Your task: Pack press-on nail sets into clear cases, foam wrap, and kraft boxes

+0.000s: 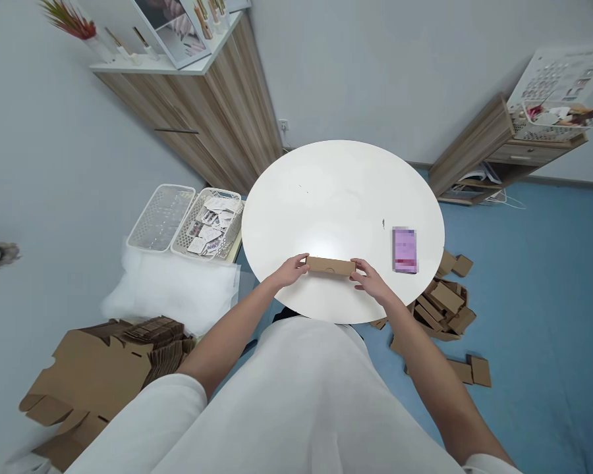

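left hand (291,270) and right hand (371,282) hold a box (330,266), seemingly folded shut, by its ends at the table (336,191)'s near side, formed boxes (447,297) lying right, flat cartons (96,359) still unfolded near left.

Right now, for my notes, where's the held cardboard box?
In the head view, the cardboard box is between left hand and right hand, over the near half of the white table.
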`<action>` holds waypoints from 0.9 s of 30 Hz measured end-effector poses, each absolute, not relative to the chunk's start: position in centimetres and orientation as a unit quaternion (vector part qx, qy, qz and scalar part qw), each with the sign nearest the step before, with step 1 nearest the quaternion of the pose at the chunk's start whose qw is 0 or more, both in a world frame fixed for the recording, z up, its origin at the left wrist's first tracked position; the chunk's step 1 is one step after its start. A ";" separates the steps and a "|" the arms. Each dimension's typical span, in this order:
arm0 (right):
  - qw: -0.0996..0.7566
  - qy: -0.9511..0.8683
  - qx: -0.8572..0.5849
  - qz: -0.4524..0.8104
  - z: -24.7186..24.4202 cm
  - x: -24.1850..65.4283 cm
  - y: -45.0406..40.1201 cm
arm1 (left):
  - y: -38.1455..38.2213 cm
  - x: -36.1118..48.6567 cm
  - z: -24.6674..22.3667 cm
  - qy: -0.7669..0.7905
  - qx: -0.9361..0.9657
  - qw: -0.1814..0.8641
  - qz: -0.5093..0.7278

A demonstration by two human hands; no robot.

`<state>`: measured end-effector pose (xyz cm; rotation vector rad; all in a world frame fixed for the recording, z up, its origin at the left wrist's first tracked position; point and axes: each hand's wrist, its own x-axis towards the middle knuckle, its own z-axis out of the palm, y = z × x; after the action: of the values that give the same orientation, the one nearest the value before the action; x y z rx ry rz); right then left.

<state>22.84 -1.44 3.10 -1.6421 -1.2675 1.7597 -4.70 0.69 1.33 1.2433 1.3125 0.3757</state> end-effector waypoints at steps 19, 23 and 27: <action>0.364 -0.424 -0.534 0.635 -1.3 17.7 -5.6 | -3.6 -6.7 -2.3 0.681 0.536 0.452 0.212; 0.316 -0.466 -0.540 0.625 -1.7 16.6 -6.0 | -3.3 -7.0 -1.9 0.698 0.557 0.412 0.180; 0.293 -0.478 -0.548 0.621 -1.5 15.2 -6.2 | -2.6 -7.1 -1.5 0.716 0.563 0.378 0.164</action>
<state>15.21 -6.17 -1.53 -1.4589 -1.2738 1.6550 -7.13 -2.59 -1.52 1.4388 1.8314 0.4203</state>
